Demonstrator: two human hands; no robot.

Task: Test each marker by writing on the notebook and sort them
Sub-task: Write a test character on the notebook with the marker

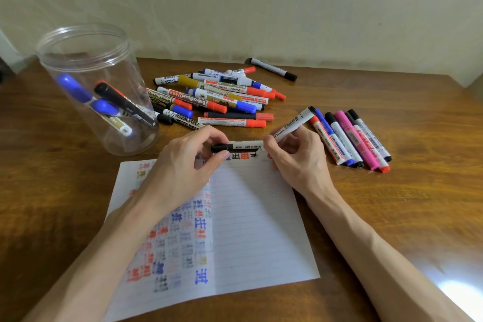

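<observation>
Spanning the lower view, the wooden tabletop (418, 204) carries everything, and it meets a pale wall (261, 8) at the back. An open lined notebook (261, 230) lies nearest the person. Its left page is crowded with test characters in red, blue, black and gold, and its right page bears only a few marks along the top edge. At the left, a clear plastic jar (99, 86) stands upright, holding two blue-capped markers and a black one that lean against its wall. Behind the notebook, a loose pile of markers (217, 97) lies jumbled together with red, blue, black and gold caps. To the right, a row of markers (352, 138) lies side by side, among them red, blue, black and pink ones.

Both hands meet just above the notebook's top edge. The left hand (188, 165) has its fingers curled and pinches the black cap at the left end of a white-barrelled marker (245, 145), which is held level. The right hand (295, 157) also has curled fingers. Its fingertips meet the other end of that barrel, and it also grips a second marker (292, 123) that slants up to the right. A lone black-capped marker (273, 69) lies apart near the wall.
</observation>
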